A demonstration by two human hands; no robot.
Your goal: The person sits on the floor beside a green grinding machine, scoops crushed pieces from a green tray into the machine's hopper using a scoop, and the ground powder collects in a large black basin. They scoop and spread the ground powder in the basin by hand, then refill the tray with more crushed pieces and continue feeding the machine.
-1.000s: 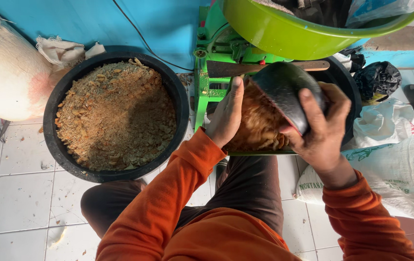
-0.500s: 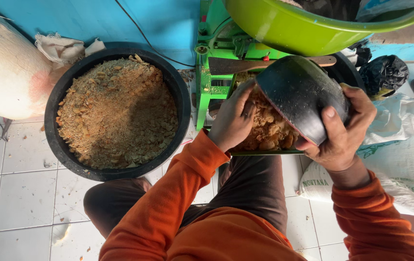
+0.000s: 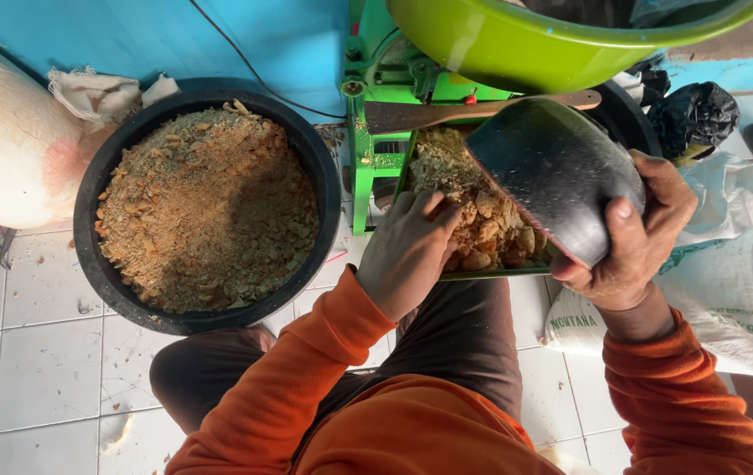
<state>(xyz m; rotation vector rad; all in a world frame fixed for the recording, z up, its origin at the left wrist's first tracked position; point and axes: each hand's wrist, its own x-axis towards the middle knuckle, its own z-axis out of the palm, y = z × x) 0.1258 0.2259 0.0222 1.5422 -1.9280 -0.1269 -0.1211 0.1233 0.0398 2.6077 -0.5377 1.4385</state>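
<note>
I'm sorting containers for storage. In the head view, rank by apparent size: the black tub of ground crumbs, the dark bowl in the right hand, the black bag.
Largest to smallest as they look:
1. black tub
2. dark bowl, though it is nearer the camera, so it may look larger than it is
3. black bag

Long orange sleeves (image 3: 306, 387) reach both wrists. Dark brown trousers (image 3: 456, 352) cover the legs. Both hands are bare.

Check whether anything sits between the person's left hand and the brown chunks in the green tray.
Nothing visible does. The left hand already rests on the brown chunks in the green tray. The dark bowl, tilted in the right hand, sits beside it to the right, not between them.
</note>
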